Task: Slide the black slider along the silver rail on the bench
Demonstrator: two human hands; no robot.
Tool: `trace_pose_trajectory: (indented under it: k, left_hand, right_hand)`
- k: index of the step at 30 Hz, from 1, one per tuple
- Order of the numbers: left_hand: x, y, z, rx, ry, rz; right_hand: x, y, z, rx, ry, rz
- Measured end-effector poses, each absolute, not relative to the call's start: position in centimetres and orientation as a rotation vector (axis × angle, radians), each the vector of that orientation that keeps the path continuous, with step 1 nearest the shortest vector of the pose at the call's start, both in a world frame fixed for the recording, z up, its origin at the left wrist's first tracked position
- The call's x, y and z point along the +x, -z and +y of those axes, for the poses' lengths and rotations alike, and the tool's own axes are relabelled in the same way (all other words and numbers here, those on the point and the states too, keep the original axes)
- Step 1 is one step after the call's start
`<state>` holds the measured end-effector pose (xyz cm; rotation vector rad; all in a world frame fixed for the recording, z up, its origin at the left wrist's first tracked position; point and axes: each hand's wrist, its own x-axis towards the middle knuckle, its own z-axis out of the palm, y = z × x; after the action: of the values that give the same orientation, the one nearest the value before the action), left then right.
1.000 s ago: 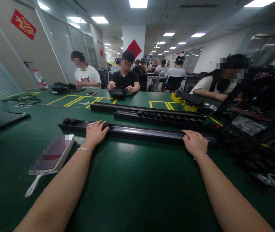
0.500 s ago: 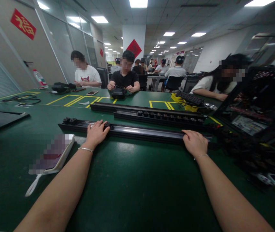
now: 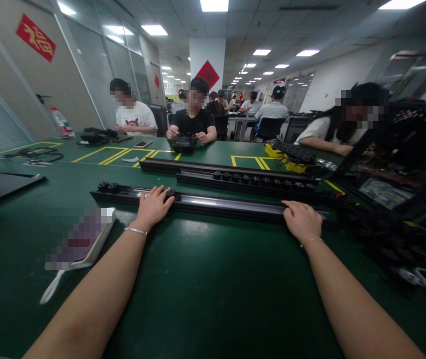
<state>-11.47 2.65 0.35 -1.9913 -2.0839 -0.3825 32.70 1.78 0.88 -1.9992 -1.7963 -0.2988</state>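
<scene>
A long black channel rail (image 3: 228, 205) lies across the green table in front of me, its shiny groove facing up. My left hand (image 3: 153, 205) is on its left half, with thumb and forefinger at a small round black piece (image 3: 171, 193) seated in the groove. That piece is partly covered by the fingers. Two similar black pieces (image 3: 108, 186) sit at the rail's left end. Near the right end, my right hand (image 3: 303, 219) is closed over the rail's near edge, its fingertips partly hidden.
Behind lie two more black rails; the nearer one (image 3: 198, 178) carries several black pieces. A phone (image 3: 82, 242) with a strap rests left. Dark equipment and cables (image 3: 377, 239) crowd the right. A yellow bin (image 3: 273, 150) stands farther back. People (image 3: 192, 119) sit across the table.
My left hand has slid slightly right along the rail, and the small black piece has shifted right with it. My right hand and the rail stay put.
</scene>
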Motion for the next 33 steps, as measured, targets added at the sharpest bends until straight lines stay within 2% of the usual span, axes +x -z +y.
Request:
trace_pose_trajectory:
  k: [33]
  left_hand:
    - [-10.0, -0.5, 2.4, -2.034, 0.359, -1.985]
  right_hand:
    - [32.6, -1.0, 1.6, -2.024, 0.265, -1.787]
